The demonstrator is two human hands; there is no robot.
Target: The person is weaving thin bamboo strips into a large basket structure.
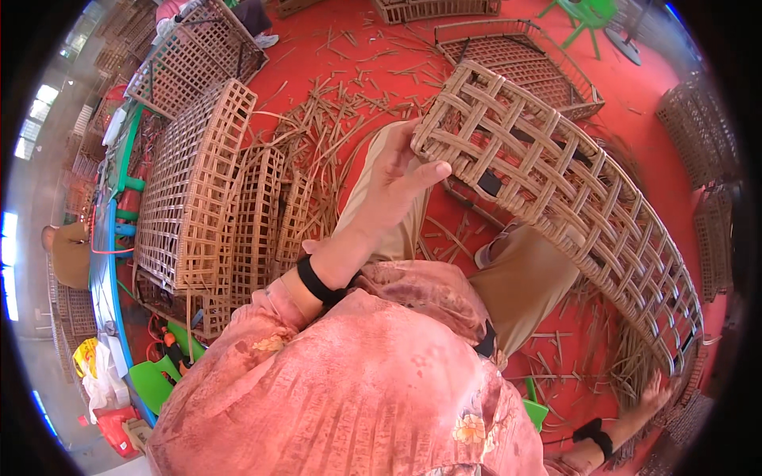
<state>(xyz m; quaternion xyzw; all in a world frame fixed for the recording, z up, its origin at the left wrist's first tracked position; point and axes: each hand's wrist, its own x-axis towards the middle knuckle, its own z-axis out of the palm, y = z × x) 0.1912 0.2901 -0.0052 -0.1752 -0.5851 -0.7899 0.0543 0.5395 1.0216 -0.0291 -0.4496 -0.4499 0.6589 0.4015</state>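
My left hand (390,189) grips the near left corner of a long brown woven wicker basket frame (548,178), its fingers going behind the edge and its thumb lying outside. The frame has an open lattice weave and stretches from the upper middle down to the right, tilted above my lap. My right hand (652,397) is low at the right, fingers apart and small in view, just below the frame's far end. Beside it lies a bundle of long brown strips (639,333). I cannot tell whether that hand touches the strips or the frame.
Cut strip scraps (317,119) litter the red floor. Several wicker frames (186,186) stand stacked at my left, beside a blue-edged table (103,278). Another woven tray (520,67) lies ahead. A green stool (583,14) stands far right; more wicker pieces (698,131) line the right side.
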